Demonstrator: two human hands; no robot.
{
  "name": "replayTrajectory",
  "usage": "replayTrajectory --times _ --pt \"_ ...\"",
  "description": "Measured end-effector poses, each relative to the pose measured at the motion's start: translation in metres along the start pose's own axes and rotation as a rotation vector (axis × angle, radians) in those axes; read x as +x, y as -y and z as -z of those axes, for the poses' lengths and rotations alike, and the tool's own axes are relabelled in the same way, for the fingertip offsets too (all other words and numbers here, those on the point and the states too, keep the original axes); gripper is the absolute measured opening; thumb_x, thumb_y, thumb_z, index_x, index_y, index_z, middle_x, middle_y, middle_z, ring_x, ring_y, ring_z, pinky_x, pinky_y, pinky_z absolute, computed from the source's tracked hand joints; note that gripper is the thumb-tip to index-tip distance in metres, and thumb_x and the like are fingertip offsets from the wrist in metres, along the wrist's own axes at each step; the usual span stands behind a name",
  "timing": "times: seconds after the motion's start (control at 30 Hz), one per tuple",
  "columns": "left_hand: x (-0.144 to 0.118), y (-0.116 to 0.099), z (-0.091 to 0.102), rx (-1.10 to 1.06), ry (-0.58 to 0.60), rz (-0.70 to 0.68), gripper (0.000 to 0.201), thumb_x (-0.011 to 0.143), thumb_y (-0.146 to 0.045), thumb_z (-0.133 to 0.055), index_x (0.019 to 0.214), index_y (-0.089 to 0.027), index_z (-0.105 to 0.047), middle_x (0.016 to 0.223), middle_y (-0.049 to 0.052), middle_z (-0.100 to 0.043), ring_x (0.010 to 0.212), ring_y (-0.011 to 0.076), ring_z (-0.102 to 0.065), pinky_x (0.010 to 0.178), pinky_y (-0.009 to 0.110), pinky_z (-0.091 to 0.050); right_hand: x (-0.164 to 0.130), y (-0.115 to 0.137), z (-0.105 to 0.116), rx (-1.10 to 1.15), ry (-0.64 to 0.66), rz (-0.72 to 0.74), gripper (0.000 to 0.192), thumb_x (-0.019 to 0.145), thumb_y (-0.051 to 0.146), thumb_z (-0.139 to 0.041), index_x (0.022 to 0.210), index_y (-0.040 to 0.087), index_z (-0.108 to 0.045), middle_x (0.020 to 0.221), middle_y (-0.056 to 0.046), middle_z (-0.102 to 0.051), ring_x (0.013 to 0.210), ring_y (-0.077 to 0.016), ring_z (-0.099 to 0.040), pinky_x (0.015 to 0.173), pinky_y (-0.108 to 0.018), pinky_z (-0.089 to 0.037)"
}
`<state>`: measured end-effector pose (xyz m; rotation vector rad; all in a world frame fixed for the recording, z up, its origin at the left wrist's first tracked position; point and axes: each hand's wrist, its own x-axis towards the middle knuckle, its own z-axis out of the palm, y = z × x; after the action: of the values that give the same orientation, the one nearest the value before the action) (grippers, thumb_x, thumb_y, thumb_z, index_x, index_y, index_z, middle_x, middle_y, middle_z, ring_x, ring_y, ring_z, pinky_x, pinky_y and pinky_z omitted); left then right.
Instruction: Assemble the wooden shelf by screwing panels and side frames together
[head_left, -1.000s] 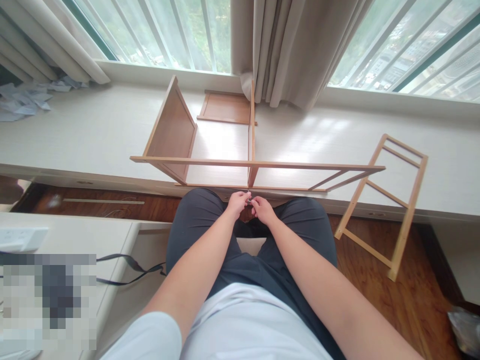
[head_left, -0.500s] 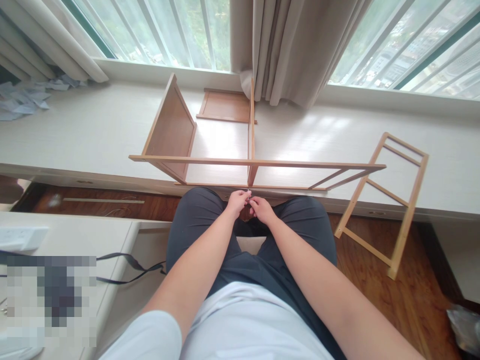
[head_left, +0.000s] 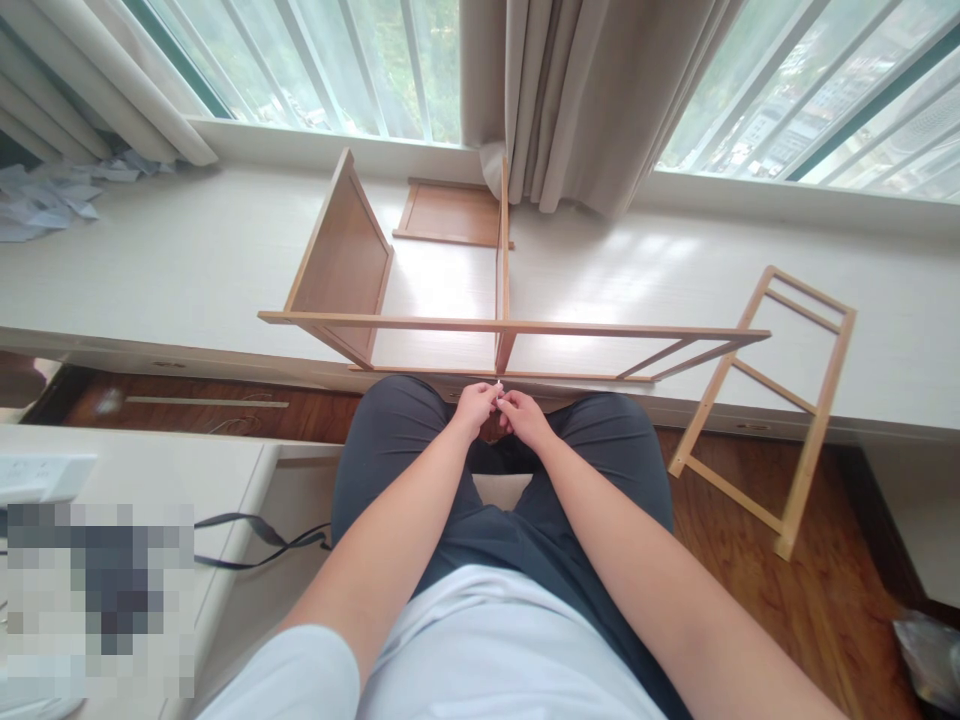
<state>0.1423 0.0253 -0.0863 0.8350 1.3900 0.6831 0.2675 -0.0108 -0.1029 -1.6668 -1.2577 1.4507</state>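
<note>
Both hands are meeting over the lap, left hand [head_left: 475,407] and right hand [head_left: 526,418] pinching a tiny pale part [head_left: 499,386] just below the shelf frame [head_left: 510,327].

I can read no text, label, brand, number or sign anywhere here. The wooden frame [head_left: 510,328] on the ledge in front of me bears no print that I can make out, nor does the loose ladder-like side piece [head_left: 765,410] leaning at my right. The crumpled papers [head_left: 45,195] far left are too small to show any writing (and the patch at the lower left is blurred out).
</note>
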Motion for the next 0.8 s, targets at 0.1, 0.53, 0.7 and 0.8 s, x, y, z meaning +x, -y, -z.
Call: replayTrajectory --times 0.1,0.53,0.7,0.8 --pt "0.0 0.0 -0.001 -0.003 -0.001 0.016 0.025 0.084 -0.034 -0.066 0.071 -0.013 -0.068 0.062 0.003 -0.061 0.053 0.009 -0.049 0.051 0.021 -0.035 -0.002 0.004 0.002 -0.05 -0.068 0.041 0.022 0.086 0.039 -0.053 0.076 0.021 -0.057 0.058 0.002 -0.061 0.048 -0.012 -0.052 0.05 -0.022 -0.04" --pt "0.002 0.003 -0.001 -0.022 0.003 -0.004 0.024 0.087 -0.028 -0.063 0.069 -0.012 -0.068 0.06 0.002 -0.06 0.053 0.0089 -0.048 0.052 0.02 -0.036 -0.008 0.011 0.002 -0.25 -0.169 0.221 0.021 0.087 0.041 -0.055 0.077 0.022 -0.058 0.063 0.002 -0.061 0.061 -0.016 -0.054 0.063 -0.026 -0.04" --pt "0.001 0.001 -0.002 -0.037 0.011 -0.003 0.026 0.086 -0.031 -0.064 0.067 -0.013 -0.067 0.057 0.002 -0.059 0.051 0.0092 -0.047 0.051 0.021 -0.035 -0.008 0.011 0.003 -0.255 -0.157 0.229 0.019 0.086 0.039 -0.056 0.076 0.022 -0.058 0.063 0.002 -0.06 0.06 -0.0159 -0.054 0.063 -0.026 -0.04" --pt "0.001 0.0 -0.002 -0.044 0.015 -0.001 0.027 0.086 -0.031 -0.063 0.066 -0.013 -0.066 0.057 0.002 -0.06 0.051 0.0094 -0.048 0.051 0.021 -0.035 -0.008 0.011 0.003 -0.251 -0.157 0.236 0.02 0.085 0.039 -0.057 0.074 0.022 -0.057 0.063 0.003 -0.059 0.06 -0.0156 -0.054 0.063 -0.026 -0.039"
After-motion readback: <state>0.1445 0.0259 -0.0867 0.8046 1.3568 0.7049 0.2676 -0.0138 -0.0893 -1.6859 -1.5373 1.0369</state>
